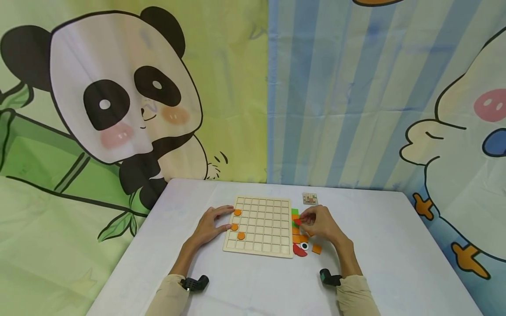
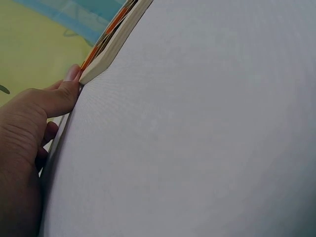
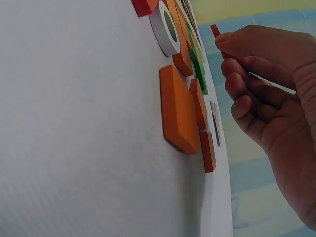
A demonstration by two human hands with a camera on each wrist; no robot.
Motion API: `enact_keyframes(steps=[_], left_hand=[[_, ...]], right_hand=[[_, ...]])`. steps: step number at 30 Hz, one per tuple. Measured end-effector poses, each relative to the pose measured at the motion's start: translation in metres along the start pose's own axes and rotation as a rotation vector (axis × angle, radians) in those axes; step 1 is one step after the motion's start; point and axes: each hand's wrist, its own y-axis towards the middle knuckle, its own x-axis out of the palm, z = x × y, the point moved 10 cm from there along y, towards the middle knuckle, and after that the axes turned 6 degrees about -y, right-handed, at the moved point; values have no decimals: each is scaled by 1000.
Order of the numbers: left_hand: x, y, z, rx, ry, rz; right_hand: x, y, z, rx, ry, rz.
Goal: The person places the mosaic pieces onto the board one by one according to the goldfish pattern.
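Note:
A pale wooden grid board (image 1: 262,226) lies on the table, with orange round pieces (image 1: 241,236) in cells near its left side. My left hand (image 1: 207,224) rests at the board's left edge, index finger and thumb stretched out to it. In the left wrist view, the thumb (image 2: 64,96) lies against the board's corner. My right hand (image 1: 321,223) pinches a small red piece (image 3: 215,30) between thumb and index finger. It holds this piece above the green and orange pieces beside the board's right edge.
Right of the board lie orange square pieces (image 1: 316,249), a white ring-shaped eye piece (image 1: 304,246), a red rounded piece (image 1: 299,250) and green pieces (image 1: 294,212). A small patterned card (image 1: 310,199) lies farther back. Cartoon curtains (image 1: 233,87) hang behind the white table (image 1: 253,285).

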Motion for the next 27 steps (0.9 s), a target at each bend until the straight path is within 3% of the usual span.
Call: enact_keyframes(steps=[6, 23, 27], left_hand=[[0, 1, -1, 2, 4, -2], [-2, 0, 1, -5, -14, -7], [-2, -1, 2, -7, -8, -8]], right_hand=[[10, 3, -9, -35, 15, -14], [44, 14, -50, -232, 58, -53], [53, 15, -55, -239, 59, -76]])
